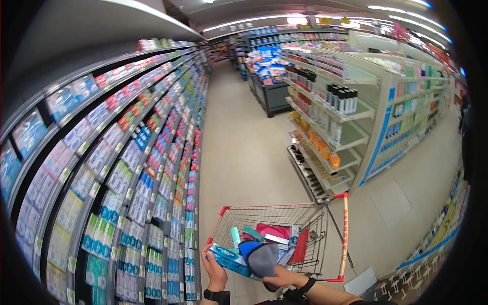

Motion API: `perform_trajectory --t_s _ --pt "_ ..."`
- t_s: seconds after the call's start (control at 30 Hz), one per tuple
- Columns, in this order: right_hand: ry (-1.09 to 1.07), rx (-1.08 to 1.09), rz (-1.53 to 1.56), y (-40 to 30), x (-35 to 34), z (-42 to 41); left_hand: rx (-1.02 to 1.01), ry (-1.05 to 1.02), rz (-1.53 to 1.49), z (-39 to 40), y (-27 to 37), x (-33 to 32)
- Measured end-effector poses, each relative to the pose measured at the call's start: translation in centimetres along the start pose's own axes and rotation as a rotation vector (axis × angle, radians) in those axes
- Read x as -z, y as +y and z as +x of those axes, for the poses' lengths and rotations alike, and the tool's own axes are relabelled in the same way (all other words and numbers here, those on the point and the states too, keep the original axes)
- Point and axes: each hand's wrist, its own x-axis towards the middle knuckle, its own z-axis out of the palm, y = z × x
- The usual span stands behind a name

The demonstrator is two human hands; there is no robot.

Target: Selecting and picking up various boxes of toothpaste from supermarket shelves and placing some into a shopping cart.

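My left hand (214, 270) is closed on the left end of a teal carton (230, 260). My right hand (282, 277) holds a grey and blue fabric item (259, 257), perhaps a cap or pouch, which covers the carton's right end. Whether the right fingers also touch the carton cannot be seen. Just beyond both hands is a wire shopping cart (267, 211) with red corners. In it lie a magenta package (273, 231), a red item (301, 245) and several small boxes. Its handle (345, 236) is on the right side.
Tall shelves (126, 213) packed with boxed goods line the left side close to my left hand. A white shelf rack (339, 148) with bottles and orange jars stands beyond the cart. The aisle floor (240, 152) runs ahead past a dark bin (272, 95) of blue packages.
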Motion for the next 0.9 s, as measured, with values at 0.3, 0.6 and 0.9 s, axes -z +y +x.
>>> perform_trajectory --t_s 0.3,0.6,0.9 --pt "-0.345 0.195 -0.076 -7.1 -7.8 5.3 -0.063 -0.073 0.267 -7.1 1.6 6.9" --pt "-0.509 0.238 0.012 -10.2 -19.4 7.5 -0.37 0.381 0.453 -9.3 10.1 18.0" --pt "-0.576 -0.117 0.458 -8.3 -29.1 8.8 -0.448 0.549 0.215 -12.8 16.7 29.7"
